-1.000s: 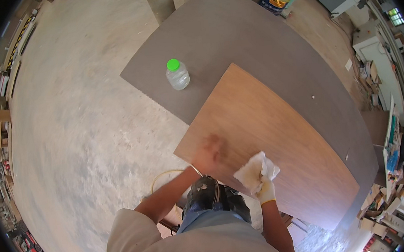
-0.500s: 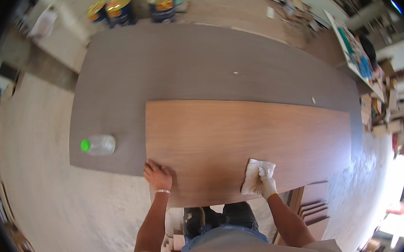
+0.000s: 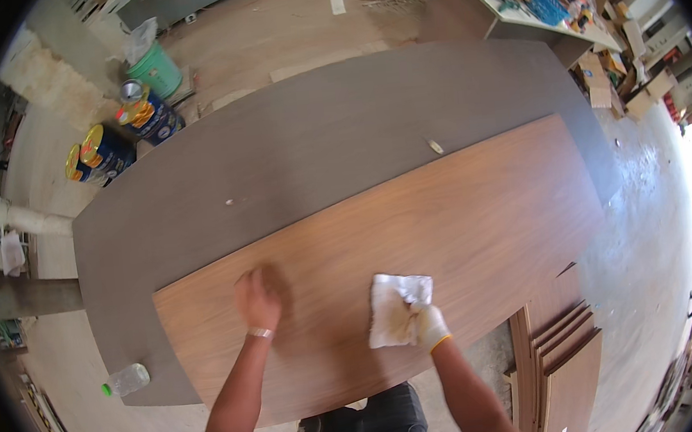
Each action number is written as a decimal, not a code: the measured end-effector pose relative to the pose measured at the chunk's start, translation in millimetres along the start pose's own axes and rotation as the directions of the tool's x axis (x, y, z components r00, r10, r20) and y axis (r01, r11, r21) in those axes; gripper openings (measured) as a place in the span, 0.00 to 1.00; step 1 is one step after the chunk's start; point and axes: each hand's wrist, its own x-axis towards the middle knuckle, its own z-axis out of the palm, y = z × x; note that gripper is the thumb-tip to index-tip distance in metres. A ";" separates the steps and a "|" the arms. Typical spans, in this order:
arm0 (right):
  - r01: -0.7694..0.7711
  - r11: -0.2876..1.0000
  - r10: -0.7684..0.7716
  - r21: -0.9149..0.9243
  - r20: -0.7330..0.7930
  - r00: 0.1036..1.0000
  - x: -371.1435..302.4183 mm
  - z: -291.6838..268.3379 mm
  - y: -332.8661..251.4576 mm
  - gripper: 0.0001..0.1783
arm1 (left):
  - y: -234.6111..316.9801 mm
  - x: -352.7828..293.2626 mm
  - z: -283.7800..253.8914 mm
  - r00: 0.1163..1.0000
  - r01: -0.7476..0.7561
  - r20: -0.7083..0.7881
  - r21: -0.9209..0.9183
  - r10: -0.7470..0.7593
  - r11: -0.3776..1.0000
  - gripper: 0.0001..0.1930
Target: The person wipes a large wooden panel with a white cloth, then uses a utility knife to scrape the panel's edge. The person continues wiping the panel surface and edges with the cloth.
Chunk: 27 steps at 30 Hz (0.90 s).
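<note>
In the head view, we see a brown wooden board (image 3: 460, 198) lying aslant on a larger grey surface (image 3: 314, 128), near the middle of the view and overhanging the surface's near edge. We take our clock from the board's middle. The gloved right hand (image 3: 430, 325), toward 5 o'clock, is closed on a crumpled white cloth (image 3: 391, 315), which is spread over the board. The bare left hand (image 3: 259, 300) is over the board at 9 o'clock, a pale band (image 3: 260, 332) around its wrist; its fingers are blurred, so we cannot tell how far open they are or whether they touch the wood. At 8 o'clock, a clear bottle (image 3: 132, 378) lies on its side on the surface, green cap (image 3: 106, 390) pointing outward. A small pale object (image 3: 435, 146) lies just beyond the board at 1 o'clock. Stacked brown panels (image 3: 569, 369) stand at 4 o'clock; blue cans (image 3: 155, 121) and a green bucket (image 3: 156, 70) are between 10 and 11 o'clock.
</note>
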 end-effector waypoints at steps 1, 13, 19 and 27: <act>-0.025 0.999 0.024 -0.031 -0.027 0.999 10.6 -7.7 6.7 0.16 | 64.5 35.0 28.3 0.994 -0.093 0.044 -0.090 0.097 0.992 0.26; -0.145 0.959 0.129 -0.244 -0.079 0.988 -57.5 42.4 -42.3 0.10 | 435.5 268.5 214.1 0.779 -0.261 0.564 -0.105 0.274 0.960 0.14; -0.029 0.997 0.025 -0.074 -0.053 0.998 -42.4 42.1 -20.6 0.04 | 376.5 281.2 227.4 0.851 0.061 0.525 -0.027 -0.037 0.998 0.15; 0.114 0.993 -0.117 0.024 0.198 0.973 -41.3 40.7 -0.9 0.22 | 157.0 216.6 111.8 0.966 0.259 0.155 -0.545 -0.207 0.798 0.05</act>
